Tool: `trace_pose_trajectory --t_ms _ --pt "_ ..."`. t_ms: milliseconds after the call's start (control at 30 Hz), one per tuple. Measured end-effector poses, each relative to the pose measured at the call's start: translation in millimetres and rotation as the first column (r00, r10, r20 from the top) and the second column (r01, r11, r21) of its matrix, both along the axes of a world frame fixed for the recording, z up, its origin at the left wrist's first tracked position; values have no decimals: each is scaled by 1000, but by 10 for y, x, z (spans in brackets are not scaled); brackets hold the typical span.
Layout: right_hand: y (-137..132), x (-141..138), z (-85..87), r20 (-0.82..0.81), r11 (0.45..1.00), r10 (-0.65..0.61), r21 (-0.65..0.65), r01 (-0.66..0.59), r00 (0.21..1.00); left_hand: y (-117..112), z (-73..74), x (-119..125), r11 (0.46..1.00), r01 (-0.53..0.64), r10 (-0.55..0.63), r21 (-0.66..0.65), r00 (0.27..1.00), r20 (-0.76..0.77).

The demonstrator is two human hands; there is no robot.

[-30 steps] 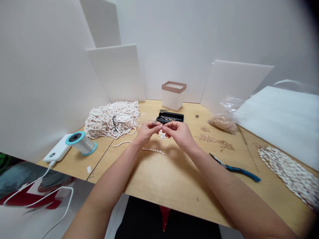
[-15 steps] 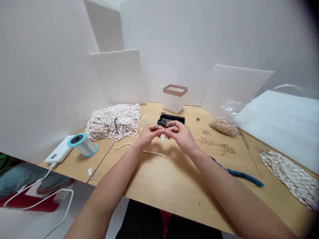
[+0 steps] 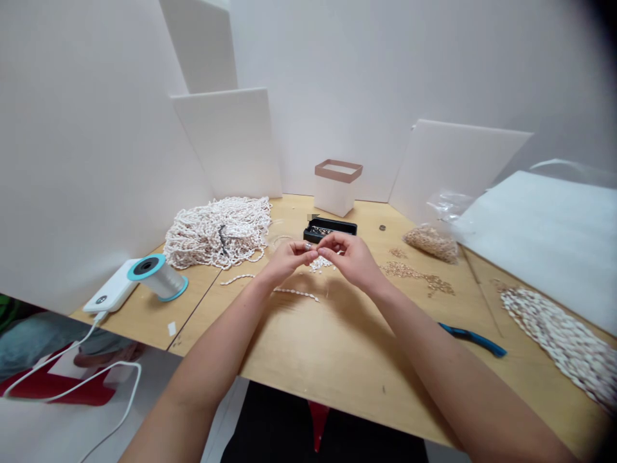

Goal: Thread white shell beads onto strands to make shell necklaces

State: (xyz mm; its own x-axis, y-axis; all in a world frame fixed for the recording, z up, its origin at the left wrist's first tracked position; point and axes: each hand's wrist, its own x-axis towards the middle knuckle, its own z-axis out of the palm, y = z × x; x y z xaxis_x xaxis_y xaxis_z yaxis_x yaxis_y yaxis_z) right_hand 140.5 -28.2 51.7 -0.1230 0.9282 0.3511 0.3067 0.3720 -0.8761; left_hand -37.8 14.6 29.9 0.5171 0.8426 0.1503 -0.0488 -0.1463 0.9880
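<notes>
Head view: the left hand and right hand were held together over the wooden bench, their fingers pinched close at the tips, though anything held between them was too small to be made out. Loose white shell beads were scattered just below the hands. A black box of small metal pieces was placed just beyond them, a heap of shell strands was piled to the left, and blue-handled pliers were laid to the right.

One head-worn camera looks forward and down — close above the left hand and right hand.
</notes>
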Motion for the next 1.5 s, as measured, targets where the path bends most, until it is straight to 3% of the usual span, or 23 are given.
trace_pose_trajectory --t_ms 133,300,433,533,633,767,867,933,1067,1133,1200,1300,1400,1500 --pt "17 1 20 -152 997 -23 -73 12 988 2 -33 32 989 68 -56 -132 994 91" --pt "70 251 241 -553 994 -58 -108 -3 832 47 1 -31 897 176 -41 -405 946 320" --pt "130 631 397 -615 981 -176 -42 191 769 123 -36 -124 857 173 -15 -486 950 311" --pt "183 870 396 -658 960 -237 -45 277 714 183 -104 -177 831 177 -43 -527 966 256" --pt "242 1018 323 -683 948 -272 -72 309 678 227 -147 -208 807 173 -72 -565 978 197" --pt "304 1084 227 -633 948 -294 -97 304 716 247 -137 -234 818 171 -115 -550 984 135" --pt "305 1049 206 -633 951 -298 -134 278 714 224 -99 -254 850 179 -174 -496 983 56" --pt "278 1003 215 -634 952 -302 -168 254 711 189 -83 -258 888 191 -249 -417 965 -87" --pt "199 914 244 -540 960 -262 -234 156 800 107 -126 -192 940 301 -341 -162 856 -388" --pt "171 892 249 -458 959 -210 -267 92 864 91 -180 -128 960 278 -241 17 859 -451" --pt "155 888 250 -406 960 -165 -276 52 899 107 -238 -66 964 163 -47 210 881 -470" --pt "128 901 274 -373 967 -120 -253 24 920 187 -311 0 900 -16 253 436 833 -492" --pt "66 902 349 -328 969 -125 -242 45 936 296 -369 43 828 -114 446 549 727 -522" --pt "-23 866 449 -267 969 -152 -231 89 952 398 -421 82 810 -192 524 554 660 -537"
